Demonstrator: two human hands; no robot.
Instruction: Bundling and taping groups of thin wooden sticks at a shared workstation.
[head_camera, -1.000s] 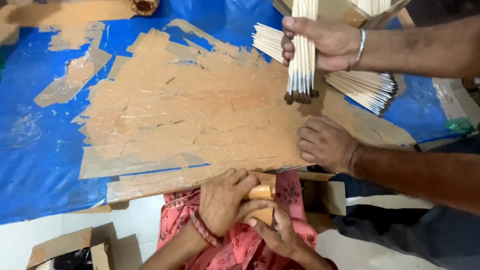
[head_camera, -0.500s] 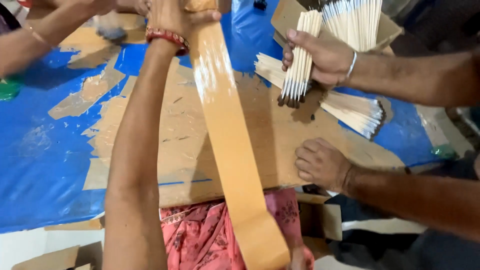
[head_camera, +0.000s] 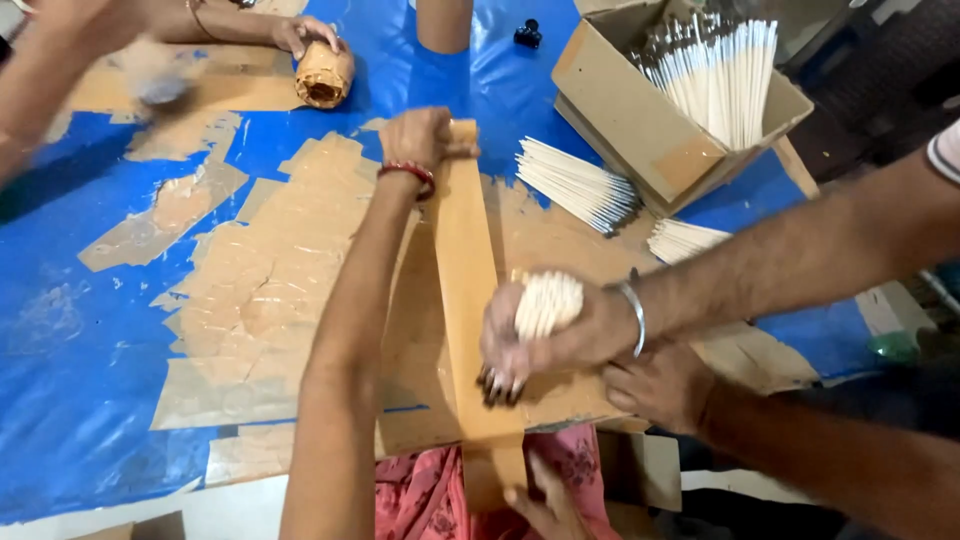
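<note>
Left hand (head_camera: 425, 137) pinning brown tape (head_camera: 465, 290), right hand (head_camera: 545, 505) seemingly holding roll

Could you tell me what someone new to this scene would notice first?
A long strip of brown tape runs down the middle of the blue table, stretched between the person's left hand at its far end and right hand at the near edge. A co-worker's hand presses a bundle of white sticks onto it.

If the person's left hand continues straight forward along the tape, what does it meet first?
Probably bare blue table cover. The left hand points away along the brown tape strip, toward a cardboard tube beyond; depth is unclear.
</note>
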